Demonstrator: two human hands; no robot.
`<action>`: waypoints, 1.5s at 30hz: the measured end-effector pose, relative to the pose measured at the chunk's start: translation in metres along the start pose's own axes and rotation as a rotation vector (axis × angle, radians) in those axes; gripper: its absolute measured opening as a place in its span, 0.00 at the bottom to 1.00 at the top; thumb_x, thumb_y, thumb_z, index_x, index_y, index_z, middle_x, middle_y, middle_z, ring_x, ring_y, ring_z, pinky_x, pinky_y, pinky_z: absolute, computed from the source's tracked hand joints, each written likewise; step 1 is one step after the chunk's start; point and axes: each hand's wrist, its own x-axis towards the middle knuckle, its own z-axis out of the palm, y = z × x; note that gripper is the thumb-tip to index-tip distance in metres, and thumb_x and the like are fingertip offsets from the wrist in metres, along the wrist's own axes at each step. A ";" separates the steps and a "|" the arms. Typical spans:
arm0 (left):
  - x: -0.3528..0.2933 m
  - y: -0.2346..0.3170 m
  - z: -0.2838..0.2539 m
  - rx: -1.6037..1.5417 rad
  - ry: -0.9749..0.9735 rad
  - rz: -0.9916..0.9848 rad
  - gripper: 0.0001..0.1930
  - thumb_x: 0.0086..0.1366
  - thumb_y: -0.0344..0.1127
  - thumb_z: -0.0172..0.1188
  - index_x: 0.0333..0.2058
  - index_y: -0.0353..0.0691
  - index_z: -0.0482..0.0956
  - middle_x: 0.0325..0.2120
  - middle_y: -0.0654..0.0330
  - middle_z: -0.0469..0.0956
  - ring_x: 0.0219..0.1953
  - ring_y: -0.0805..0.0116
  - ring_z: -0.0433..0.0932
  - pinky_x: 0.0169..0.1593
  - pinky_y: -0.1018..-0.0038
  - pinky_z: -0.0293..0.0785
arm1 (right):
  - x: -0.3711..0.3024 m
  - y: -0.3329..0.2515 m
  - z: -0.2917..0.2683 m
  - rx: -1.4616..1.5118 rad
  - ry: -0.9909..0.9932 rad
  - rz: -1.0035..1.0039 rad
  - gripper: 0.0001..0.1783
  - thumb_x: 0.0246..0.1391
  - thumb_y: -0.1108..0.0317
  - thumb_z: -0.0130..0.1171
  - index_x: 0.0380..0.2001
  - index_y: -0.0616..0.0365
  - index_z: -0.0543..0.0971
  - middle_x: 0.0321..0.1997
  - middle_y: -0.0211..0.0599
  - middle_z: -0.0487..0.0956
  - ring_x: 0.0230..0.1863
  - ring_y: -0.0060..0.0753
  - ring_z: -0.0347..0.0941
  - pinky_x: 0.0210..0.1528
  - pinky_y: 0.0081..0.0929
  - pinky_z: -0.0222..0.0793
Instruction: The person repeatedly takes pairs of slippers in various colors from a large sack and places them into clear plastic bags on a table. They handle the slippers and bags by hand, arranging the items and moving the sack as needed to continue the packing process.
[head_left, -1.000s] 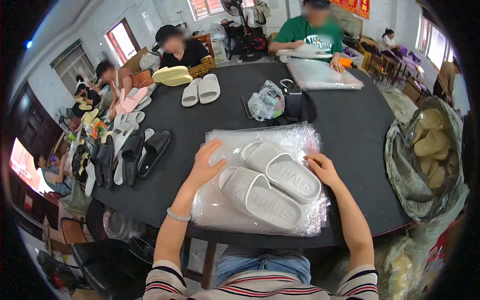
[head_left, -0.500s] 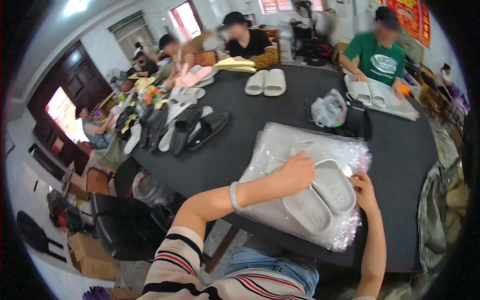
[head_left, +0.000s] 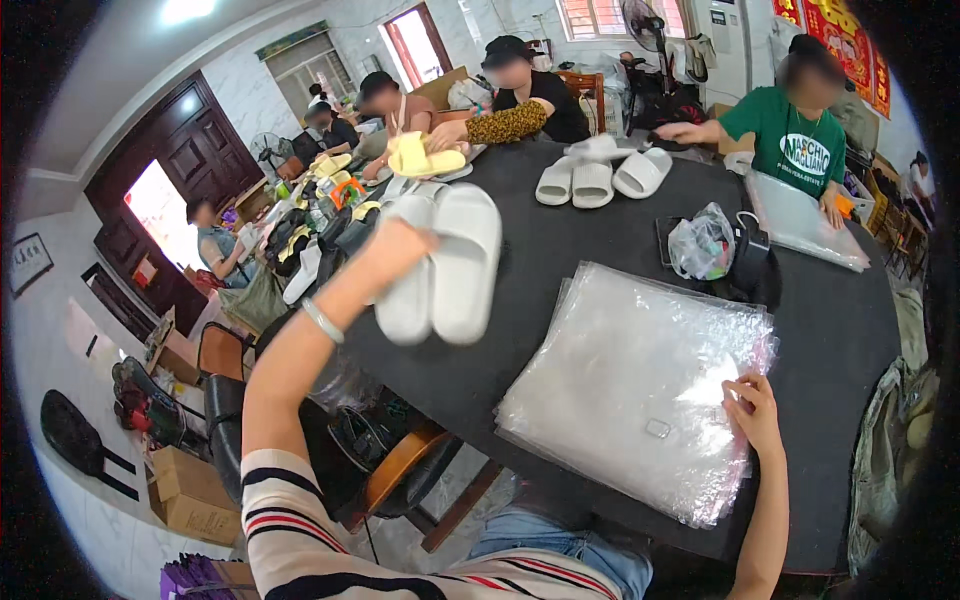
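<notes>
My left hand [head_left: 402,248] grips a pair of light grey slide sandals [head_left: 466,285] by their straps and holds them up above the table, left of a stack of clear plastic bags [head_left: 620,380]. The slides hang side by side with their soles tilted toward the near edge, and my hand hides part of the left one. At the right edge of the bag stack, my right hand [head_left: 754,412] has its fingers bent and pinched on the top plastic bag. The bags lie flat and catch a bright glare.
More light grey slides [head_left: 592,184] lie at the table's far side. A bunched clear bag [head_left: 702,243] and a black object [head_left: 750,255] sit beyond my stack. Co-workers sit around the black table [head_left: 540,240]; one in green has plastic bags [head_left: 808,222]. A chair [head_left: 400,470] stands at left.
My left hand has lifted the slides off the bags and carried them left. My right hand stays at the bags' right edge. Across the table, co-workers' hands and grey slides have shifted.
</notes>
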 end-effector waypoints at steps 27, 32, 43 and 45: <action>-0.029 0.111 0.168 -0.417 -0.097 -0.970 0.42 0.52 0.73 0.54 0.60 0.53 0.69 0.68 0.43 0.40 0.69 0.39 0.43 0.56 0.24 0.39 | 0.007 -0.009 0.002 0.030 -0.045 0.076 0.19 0.43 0.75 0.68 0.42 0.55 0.83 0.42 0.30 0.70 0.32 0.20 0.64 0.30 0.19 0.62; -0.033 0.098 0.186 -0.432 -0.092 -0.977 0.38 0.54 0.73 0.50 0.55 0.53 0.75 0.65 0.41 0.50 0.68 0.40 0.45 0.57 0.24 0.39 | 0.007 -0.006 0.003 0.024 -0.050 0.093 0.18 0.42 0.76 0.67 0.40 0.56 0.83 0.42 0.31 0.70 0.33 0.21 0.64 0.30 0.19 0.62; -0.029 0.049 0.219 -0.477 -0.227 -1.039 0.39 0.53 0.76 0.48 0.57 0.59 0.73 0.66 0.43 0.49 0.70 0.45 0.41 0.60 0.28 0.37 | 0.013 -0.014 0.005 0.013 -0.056 0.116 0.18 0.38 0.77 0.65 0.38 0.58 0.82 0.42 0.36 0.69 0.40 0.31 0.65 0.40 0.25 0.64; -0.028 0.041 0.227 -0.474 -0.261 -1.047 0.39 0.52 0.77 0.48 0.57 0.61 0.72 0.67 0.45 0.48 0.70 0.45 0.42 0.61 0.28 0.36 | 0.014 -0.016 0.005 0.002 -0.069 0.147 0.18 0.38 0.77 0.64 0.38 0.58 0.82 0.42 0.36 0.69 0.40 0.31 0.65 0.41 0.25 0.64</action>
